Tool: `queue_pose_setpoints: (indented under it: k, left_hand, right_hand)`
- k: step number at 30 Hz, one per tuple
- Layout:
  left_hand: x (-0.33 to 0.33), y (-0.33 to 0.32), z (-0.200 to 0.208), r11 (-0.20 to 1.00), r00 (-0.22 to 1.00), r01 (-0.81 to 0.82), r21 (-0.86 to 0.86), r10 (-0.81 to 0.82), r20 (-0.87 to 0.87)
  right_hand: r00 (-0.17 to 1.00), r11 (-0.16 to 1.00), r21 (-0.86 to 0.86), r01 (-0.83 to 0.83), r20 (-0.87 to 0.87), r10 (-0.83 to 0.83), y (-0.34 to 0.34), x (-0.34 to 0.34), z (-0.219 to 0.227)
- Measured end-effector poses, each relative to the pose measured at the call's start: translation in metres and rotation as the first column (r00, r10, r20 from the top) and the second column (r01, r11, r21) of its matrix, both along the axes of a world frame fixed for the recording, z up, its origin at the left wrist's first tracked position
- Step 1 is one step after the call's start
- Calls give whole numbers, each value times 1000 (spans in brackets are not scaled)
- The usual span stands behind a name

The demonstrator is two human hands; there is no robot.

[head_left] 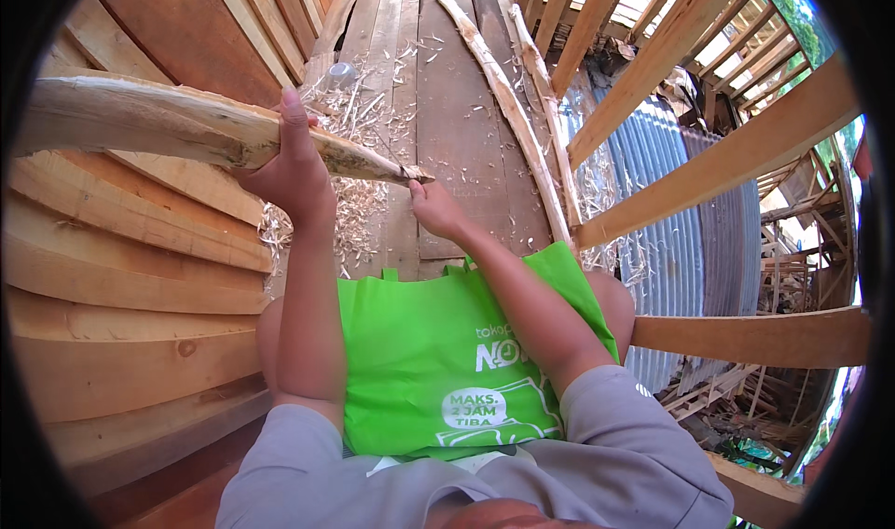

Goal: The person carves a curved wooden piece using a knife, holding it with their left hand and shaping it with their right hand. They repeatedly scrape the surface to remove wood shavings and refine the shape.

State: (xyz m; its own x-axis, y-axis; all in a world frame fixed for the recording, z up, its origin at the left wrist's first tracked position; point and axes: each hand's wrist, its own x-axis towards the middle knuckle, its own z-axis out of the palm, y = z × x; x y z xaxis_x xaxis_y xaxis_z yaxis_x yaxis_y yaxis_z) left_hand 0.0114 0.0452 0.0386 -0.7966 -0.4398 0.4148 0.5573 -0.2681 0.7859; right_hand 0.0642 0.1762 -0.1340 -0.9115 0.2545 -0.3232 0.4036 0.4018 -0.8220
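Observation:
A long, pale wooden pole (186, 114), stripped of bark, slants across the front of me from the far left. My left hand (296, 170) is wrapped around it near its narrower part, thumb up over the top. At the pole's thin, rough, darkened tip, my right hand (436, 210) is closed, its fingers touching the end. Its grip is partly hidden, but no tool shows in it. A green cloth bag (401, 343) lies spread over my lap beneath both forearms.
Curled wood shavings (345, 217) litter the plank floor (457, 147). A small clear cup (341, 75) sits by the left plank wall (140, 277). Two peeled poles (508, 100) lie along the right side, beside a slatted wooden railing (727, 189). Beyond it is corrugated metal roofing (671, 221).

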Motion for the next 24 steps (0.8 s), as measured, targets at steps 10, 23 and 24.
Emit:
queue_pose_setpoints:
  k: [10, 23, 24]
  left_hand:
    - [-2, -10, -3, 996, 996, 91, -12, -91, 18]
    - [-3, -22, -12, 993, 993, 110, -32, -108, 36]
    - [-6, -23, -12, 991, 992, 123, -51, -121, 47]
  right_hand:
    - [975, 990, 139, -27, -215, 56, -5, -5, 14]
    - [987, 988, 151, -37, -146, 59, -17, 1, 52]
    - [984, 987, 139, -81, -146, 102, -18, -1, 58]
